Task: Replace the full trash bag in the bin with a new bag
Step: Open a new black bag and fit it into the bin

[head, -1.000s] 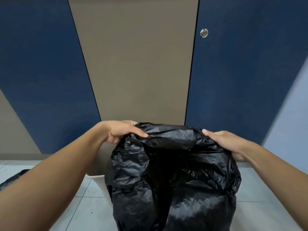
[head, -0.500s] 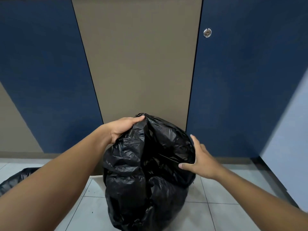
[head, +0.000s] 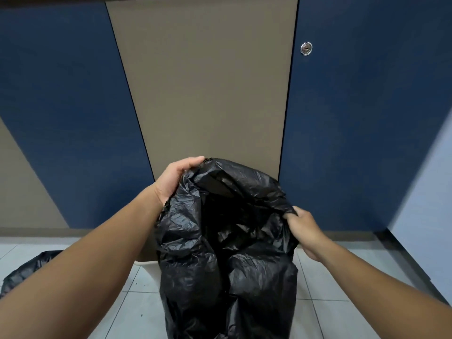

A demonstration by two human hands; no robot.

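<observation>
I look down from the head camera at my two bare arms reaching forward over a tiled floor point(head: 80, 241). Between them hangs a black bag point(head: 227, 253), crinkled and glossy, its mouth raised and partly spread open toward me. My left hand point(head: 175, 178) grips the bag's upper left edge, fingers curled over the plastic near the top. My right hand point(head: 302, 227) pinches the bag's right edge lower down, fingers closed tight round a gathered fold. The two hands are well apart, one at each side of the mouth, the left higher than the right. The bag's body drops to the bottom edge of the view and covers most of a pale bin point(head: 149, 266), of which only a bit of rim shows just left of the bag. A second black bag point(head: 29, 270) lies crumpled on the floor at the far left, partly behind my left forearm. Ahead stand blue and tan panels; the right blue panel carries a round metal lock point(head: 306, 48).
</observation>
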